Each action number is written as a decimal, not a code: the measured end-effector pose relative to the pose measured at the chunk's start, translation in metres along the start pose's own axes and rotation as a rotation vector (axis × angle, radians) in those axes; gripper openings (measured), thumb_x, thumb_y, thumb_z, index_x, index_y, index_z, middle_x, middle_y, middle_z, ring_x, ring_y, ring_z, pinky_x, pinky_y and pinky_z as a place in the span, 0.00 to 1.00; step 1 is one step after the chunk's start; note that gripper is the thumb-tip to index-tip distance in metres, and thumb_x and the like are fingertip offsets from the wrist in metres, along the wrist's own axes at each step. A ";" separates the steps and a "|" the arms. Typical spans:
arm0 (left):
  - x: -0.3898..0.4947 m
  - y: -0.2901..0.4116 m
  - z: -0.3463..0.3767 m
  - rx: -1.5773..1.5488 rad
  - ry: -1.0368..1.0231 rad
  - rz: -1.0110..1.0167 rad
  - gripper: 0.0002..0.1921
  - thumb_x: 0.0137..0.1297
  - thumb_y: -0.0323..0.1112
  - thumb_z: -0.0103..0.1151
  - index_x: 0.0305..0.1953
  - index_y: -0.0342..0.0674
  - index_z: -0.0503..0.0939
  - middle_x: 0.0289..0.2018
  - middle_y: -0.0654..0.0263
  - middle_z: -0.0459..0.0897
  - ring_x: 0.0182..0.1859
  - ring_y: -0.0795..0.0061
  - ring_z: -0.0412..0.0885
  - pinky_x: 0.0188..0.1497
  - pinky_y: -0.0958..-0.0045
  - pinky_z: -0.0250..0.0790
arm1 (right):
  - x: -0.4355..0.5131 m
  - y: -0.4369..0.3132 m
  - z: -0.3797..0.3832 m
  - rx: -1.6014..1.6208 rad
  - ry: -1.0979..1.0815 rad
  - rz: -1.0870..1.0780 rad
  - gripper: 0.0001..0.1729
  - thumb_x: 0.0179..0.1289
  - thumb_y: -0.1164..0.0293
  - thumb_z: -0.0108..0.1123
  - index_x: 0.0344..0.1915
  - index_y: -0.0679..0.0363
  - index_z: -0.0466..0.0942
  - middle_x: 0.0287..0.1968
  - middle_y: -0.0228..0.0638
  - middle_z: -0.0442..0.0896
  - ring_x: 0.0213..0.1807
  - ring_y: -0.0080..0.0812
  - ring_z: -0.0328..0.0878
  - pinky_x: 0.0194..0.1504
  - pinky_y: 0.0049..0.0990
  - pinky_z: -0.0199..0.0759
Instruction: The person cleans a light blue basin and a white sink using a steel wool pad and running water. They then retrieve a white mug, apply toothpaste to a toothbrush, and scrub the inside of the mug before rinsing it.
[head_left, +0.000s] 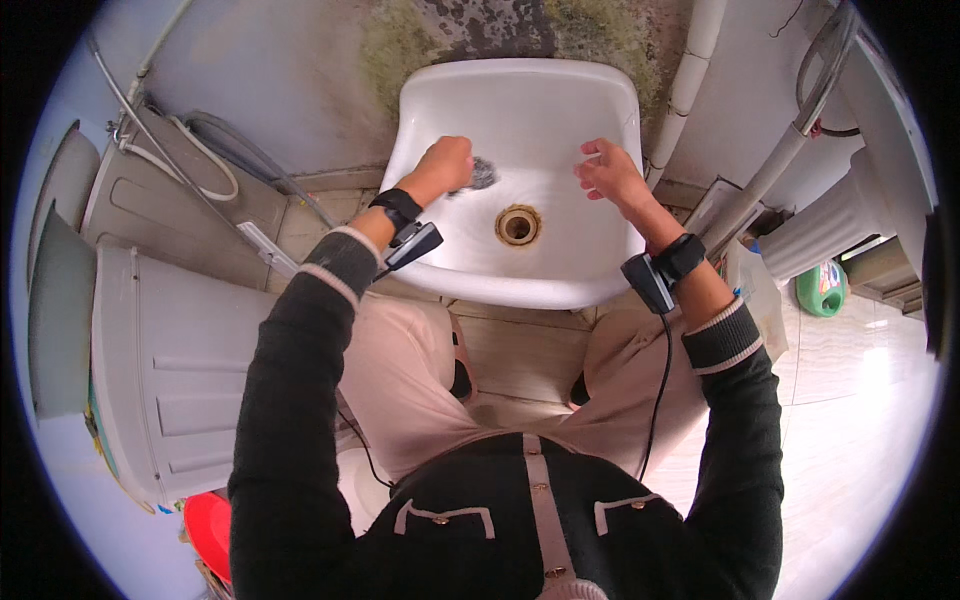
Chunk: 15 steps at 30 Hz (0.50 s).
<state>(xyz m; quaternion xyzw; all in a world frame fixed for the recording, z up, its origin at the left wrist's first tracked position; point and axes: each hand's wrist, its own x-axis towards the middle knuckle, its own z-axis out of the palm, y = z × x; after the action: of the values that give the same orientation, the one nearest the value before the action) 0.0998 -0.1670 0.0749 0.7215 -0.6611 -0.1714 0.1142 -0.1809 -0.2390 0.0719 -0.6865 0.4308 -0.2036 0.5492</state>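
A white ceramic basin stands before me against the wall. Its round drain hole has a brownish, stained rim. My left hand is closed over the basin's left side. Beside its fingers shows a dark grey, fuzzy scrubber, perhaps steel wool, which the hand appears to grip against the inner surface. The scrubber is blurred and partly hidden by the fist. On the right, my right hand hovers above the basin near its right wall, fingers bent and apart, with nothing in them.
Pale plastic drainpipe runs down the wall on the right. A green plastic bottle stands on the tiled floor. To my left is a grey-white appliance casing with hoses behind it. A red plastic basin lies lower left.
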 end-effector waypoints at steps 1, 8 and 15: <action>0.004 -0.005 0.000 -0.371 -0.085 -0.065 0.11 0.51 0.32 0.65 0.31 0.28 0.79 0.29 0.45 0.81 0.28 0.52 0.82 0.34 0.61 0.77 | 0.001 0.000 0.001 -0.066 0.019 -0.039 0.27 0.59 0.70 0.59 0.57 0.67 0.65 0.47 0.46 0.76 0.39 0.34 0.79 0.38 0.30 0.75; 0.026 -0.013 -0.005 -0.547 -0.125 -0.154 0.13 0.46 0.26 0.70 0.33 0.29 0.79 0.26 0.61 0.81 0.26 0.72 0.81 0.20 0.71 0.76 | -0.002 -0.012 0.008 -0.249 0.097 -0.190 0.31 0.59 0.69 0.62 0.61 0.62 0.63 0.55 0.53 0.74 0.50 0.40 0.77 0.47 0.33 0.73; 0.036 -0.008 -0.037 -0.135 -0.124 -0.173 0.11 0.47 0.28 0.71 0.31 0.33 0.79 0.29 0.61 0.82 0.29 0.71 0.81 0.24 0.70 0.77 | -0.003 -0.034 0.018 -0.445 0.233 -0.364 0.34 0.55 0.70 0.64 0.61 0.64 0.62 0.45 0.55 0.77 0.44 0.53 0.76 0.47 0.41 0.70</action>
<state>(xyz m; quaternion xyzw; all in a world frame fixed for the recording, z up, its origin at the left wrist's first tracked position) 0.1243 -0.2044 0.1016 0.7546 -0.5892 -0.2687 0.1062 -0.1567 -0.2250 0.0989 -0.8280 0.3947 -0.2765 0.2868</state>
